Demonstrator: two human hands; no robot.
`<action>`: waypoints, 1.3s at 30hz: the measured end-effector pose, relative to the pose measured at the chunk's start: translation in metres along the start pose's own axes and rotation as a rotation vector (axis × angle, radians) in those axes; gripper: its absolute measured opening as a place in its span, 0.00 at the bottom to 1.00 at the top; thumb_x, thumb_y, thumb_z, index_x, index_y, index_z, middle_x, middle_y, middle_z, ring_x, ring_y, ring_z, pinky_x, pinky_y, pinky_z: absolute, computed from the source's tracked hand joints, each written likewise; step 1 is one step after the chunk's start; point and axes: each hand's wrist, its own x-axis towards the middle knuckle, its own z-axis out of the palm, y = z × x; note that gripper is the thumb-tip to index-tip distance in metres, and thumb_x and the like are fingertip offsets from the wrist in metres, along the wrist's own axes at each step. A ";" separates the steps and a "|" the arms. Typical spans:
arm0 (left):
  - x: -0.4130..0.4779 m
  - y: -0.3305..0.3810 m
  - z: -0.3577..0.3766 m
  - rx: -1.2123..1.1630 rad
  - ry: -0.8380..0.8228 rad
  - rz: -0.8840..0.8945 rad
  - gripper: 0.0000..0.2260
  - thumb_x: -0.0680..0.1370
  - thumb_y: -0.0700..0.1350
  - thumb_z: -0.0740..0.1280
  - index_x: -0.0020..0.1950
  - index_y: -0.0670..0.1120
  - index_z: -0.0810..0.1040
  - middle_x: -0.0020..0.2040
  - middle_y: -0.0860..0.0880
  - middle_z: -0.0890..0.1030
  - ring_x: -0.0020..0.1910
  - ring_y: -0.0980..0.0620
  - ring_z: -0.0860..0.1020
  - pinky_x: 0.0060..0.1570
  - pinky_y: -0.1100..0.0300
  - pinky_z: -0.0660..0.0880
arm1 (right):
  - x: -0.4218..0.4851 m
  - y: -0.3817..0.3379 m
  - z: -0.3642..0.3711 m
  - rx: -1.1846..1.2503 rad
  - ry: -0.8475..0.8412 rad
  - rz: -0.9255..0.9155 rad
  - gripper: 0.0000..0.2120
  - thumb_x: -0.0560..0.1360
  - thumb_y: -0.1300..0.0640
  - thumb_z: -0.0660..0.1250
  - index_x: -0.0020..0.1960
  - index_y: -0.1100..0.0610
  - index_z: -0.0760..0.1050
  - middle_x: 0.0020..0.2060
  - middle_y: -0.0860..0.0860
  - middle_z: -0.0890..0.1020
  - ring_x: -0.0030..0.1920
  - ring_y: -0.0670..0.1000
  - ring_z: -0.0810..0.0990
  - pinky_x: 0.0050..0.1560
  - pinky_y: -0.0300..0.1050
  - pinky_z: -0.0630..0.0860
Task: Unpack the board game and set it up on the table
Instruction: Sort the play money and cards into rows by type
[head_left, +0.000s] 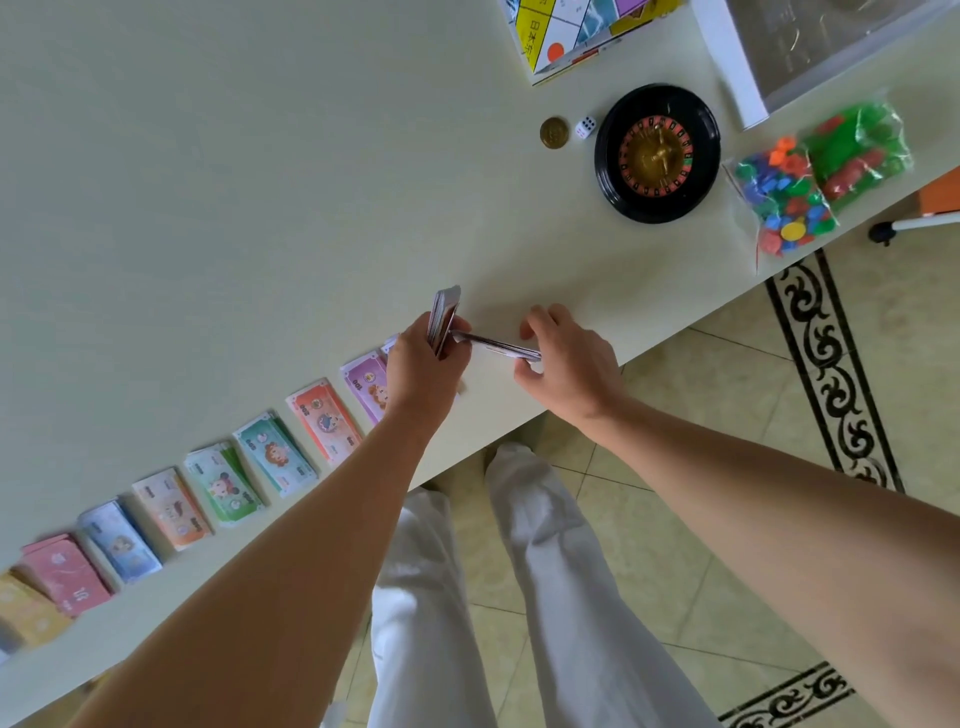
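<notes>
Pale-green tabletop (218, 197) fills most of the view, wide open across its middle, its near edge running on a slant from lower left up to the right. Along that edge sits a row of banknote piles (270, 457), sorted by colour, each pile's long axis pointing away from the edge. At the far right sit the black roulette wheel (657, 153), the bags of coloured tokens (815, 176), a corner of the folded board (576, 31), then a gold coin (554, 132) and a white die (586, 127).

Now the action: left hand (423, 371) grips an upright stack of cards (444, 319), edge-on to us, right above the row's open end. Right hand (566, 358) pinches a smaller packet (498, 347) lying nearly flat, its long axis running across toward the left hand, the two bundles touching. Bare tabletop lies just beyond and to the right of both hands, so the right hand looks better placed to lay its packet down there, clear of the edge.
</notes>
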 end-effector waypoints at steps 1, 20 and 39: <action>-0.001 0.001 0.000 -0.008 -0.007 -0.003 0.06 0.75 0.37 0.66 0.48 0.45 0.80 0.32 0.52 0.75 0.24 0.62 0.70 0.24 0.72 0.65 | 0.000 -0.001 0.001 0.024 -0.002 0.001 0.10 0.72 0.56 0.66 0.51 0.58 0.72 0.45 0.53 0.74 0.33 0.58 0.76 0.33 0.42 0.65; 0.003 0.010 0.001 -0.094 0.009 -0.083 0.10 0.77 0.47 0.68 0.45 0.40 0.77 0.31 0.48 0.73 0.28 0.52 0.70 0.25 0.67 0.66 | 0.013 -0.018 0.006 -0.081 -0.052 -0.055 0.03 0.78 0.62 0.58 0.51 0.61 0.68 0.46 0.56 0.72 0.30 0.57 0.70 0.29 0.46 0.64; 0.001 0.014 -0.016 -0.348 0.046 -0.259 0.12 0.75 0.43 0.71 0.34 0.45 0.73 0.29 0.47 0.74 0.23 0.56 0.69 0.25 0.68 0.67 | 0.019 -0.044 -0.019 1.102 -0.652 0.271 0.03 0.80 0.60 0.62 0.48 0.57 0.68 0.32 0.52 0.64 0.28 0.47 0.59 0.30 0.38 0.60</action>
